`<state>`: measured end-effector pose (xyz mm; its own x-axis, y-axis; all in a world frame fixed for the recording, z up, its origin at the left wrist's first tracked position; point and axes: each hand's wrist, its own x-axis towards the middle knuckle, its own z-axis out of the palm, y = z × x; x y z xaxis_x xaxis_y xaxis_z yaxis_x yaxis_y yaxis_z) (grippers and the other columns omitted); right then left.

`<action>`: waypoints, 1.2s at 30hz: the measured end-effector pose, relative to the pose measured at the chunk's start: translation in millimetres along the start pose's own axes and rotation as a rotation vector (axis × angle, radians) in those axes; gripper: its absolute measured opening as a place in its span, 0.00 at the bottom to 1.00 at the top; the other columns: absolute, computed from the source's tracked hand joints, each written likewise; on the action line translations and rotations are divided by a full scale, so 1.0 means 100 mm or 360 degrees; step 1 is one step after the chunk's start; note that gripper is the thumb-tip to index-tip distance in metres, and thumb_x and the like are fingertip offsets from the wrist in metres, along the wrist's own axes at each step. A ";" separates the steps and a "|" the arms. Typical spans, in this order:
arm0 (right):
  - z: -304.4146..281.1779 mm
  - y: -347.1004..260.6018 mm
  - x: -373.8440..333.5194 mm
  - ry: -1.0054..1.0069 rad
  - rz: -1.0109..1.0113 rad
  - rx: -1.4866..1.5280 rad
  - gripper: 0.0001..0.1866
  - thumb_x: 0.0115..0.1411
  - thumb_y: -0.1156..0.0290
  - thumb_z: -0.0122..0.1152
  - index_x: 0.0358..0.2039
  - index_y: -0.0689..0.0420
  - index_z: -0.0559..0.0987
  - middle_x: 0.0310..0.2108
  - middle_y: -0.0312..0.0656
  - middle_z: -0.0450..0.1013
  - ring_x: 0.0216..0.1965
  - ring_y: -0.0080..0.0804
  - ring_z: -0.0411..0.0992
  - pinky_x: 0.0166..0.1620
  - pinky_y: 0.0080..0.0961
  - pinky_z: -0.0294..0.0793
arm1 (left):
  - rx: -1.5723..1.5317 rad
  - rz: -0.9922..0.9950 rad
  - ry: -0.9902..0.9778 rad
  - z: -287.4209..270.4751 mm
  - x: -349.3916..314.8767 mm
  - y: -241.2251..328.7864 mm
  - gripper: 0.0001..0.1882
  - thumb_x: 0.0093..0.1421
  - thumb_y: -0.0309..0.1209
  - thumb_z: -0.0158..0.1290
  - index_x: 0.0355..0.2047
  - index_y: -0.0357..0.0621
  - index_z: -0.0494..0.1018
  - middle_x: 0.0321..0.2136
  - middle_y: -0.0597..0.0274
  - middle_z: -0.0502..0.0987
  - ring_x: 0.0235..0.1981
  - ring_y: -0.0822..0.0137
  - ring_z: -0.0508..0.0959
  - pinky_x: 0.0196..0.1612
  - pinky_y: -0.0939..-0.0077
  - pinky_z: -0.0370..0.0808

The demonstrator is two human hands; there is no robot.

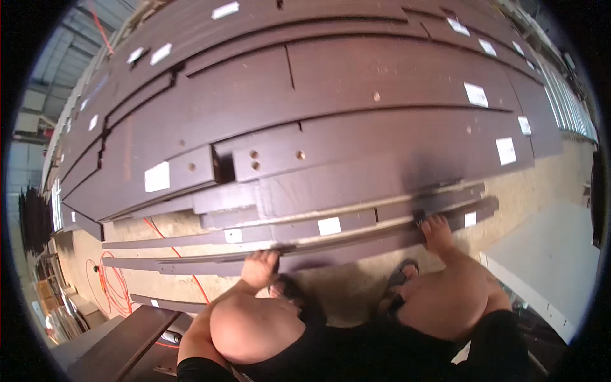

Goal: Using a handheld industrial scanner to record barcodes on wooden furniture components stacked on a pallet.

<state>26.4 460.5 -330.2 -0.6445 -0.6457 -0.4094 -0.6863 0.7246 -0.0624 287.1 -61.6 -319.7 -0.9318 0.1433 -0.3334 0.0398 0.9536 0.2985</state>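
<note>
A long, narrow dark brown board lies low in front of my feet, running from left to right. My left hand is closed on it left of the middle, fingers curled at its far edge. Toward its right end, my right hand grips the same board, the fingertips partly hidden. Dark patches beside both hands are too blurred to make out. Just beyond lies another narrow brown strip with white labels, nearly parallel to the first.
Stacked brown panels with white labels fill the far side; one front piece has round holes. An orange hose is coiled on the floor at left. A pale grey panel lies at right, and brown boards sit at lower left.
</note>
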 end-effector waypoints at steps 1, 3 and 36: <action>-0.07 -0.07 0.03 0.0000 -0.0017 0.0030 0.24 0.47 0.66 0.67 0.47 0.56 0.75 0.54 0.52 0.71 0.60 0.54 0.67 0.65 0.54 0.61 | -0.0005 -0.0094 -0.0106 0.03 -0.07 -0.01 0.36 0.43 0.42 0.68 0.52 0.46 0.71 0.45 0.54 0.78 0.47 0.51 0.79 0.49 0.55 0.77; -0.05 -0.11 0.05 0.0018 -0.0031 0.0053 0.25 0.44 0.66 0.70 0.45 0.56 0.75 0.52 0.50 0.72 0.58 0.53 0.68 0.65 0.53 0.62 | -0.0003 -0.0122 -0.0170 -0.02 -0.08 0.00 0.36 0.45 0.43 0.68 0.53 0.45 0.71 0.46 0.54 0.78 0.50 0.50 0.78 0.52 0.54 0.76; -1.17 0.24 -1.48 0.1272 0.1135 0.0618 0.34 0.50 0.66 0.76 0.54 0.64 0.71 0.45 0.57 0.72 0.46 0.58 0.70 0.50 0.45 0.70 | 0.0437 0.0108 0.0755 -4.13 2.81 0.65 0.37 0.55 0.38 0.64 0.63 0.41 0.65 0.63 0.47 0.67 0.64 0.45 0.68 0.66 0.55 0.66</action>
<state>65.9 545.2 -165.1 -0.9716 0.0757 0.2242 -0.0162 0.9239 -0.3823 -121.0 -68.9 -24.3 -0.9817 0.1321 0.1370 0.1388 0.9895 0.0402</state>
